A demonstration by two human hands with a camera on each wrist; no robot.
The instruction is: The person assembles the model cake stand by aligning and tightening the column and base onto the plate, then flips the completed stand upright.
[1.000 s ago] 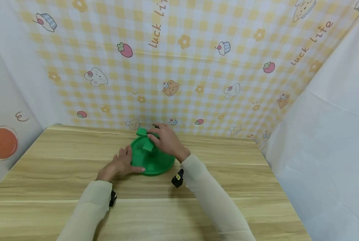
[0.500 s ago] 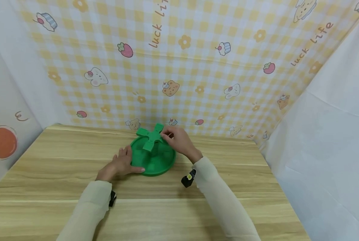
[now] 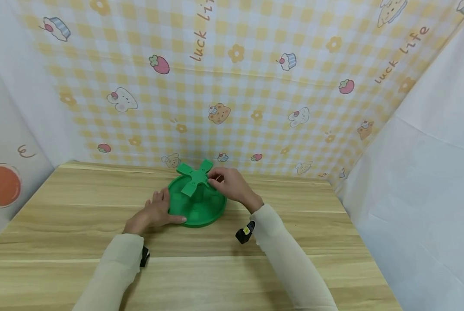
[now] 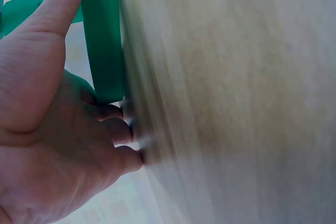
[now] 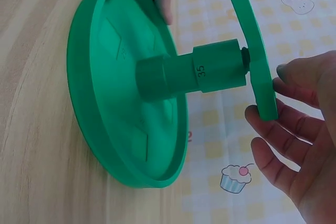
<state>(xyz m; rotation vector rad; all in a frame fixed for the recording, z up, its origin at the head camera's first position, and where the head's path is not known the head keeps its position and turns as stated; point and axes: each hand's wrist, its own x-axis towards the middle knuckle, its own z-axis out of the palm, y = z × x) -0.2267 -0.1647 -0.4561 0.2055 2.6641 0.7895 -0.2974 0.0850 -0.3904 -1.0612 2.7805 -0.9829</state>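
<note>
A round green dish-like base [image 3: 206, 214] with a raised rim stands on the table. From its middle rises a stepped green column [image 5: 184, 72] marked "35" in the right wrist view. A flat green cross-shaped piece [image 3: 198, 176] with several arms sits atop the column. My left hand [image 3: 159, 211] grips the base's left side, thumb over the rim, other fingers along the outside near the tabletop. My right hand [image 3: 232, 183] pinches one arm of the cross between thumb and fingers. That arm's end is hidden by the fingers in the head view.
The wooden table [image 3: 177, 276] ends just behind the base at a yellow checked cloth [image 3: 255, 134] printed with cartoons. White cloths hang at both sides. A small black wrist camera [image 3: 244, 233] sits under the right cuff.
My right hand has moved right, off the top of the cross, and now pinches its right arm. The cross has turned slightly over the last half second. The left hand keeps its place.
</note>
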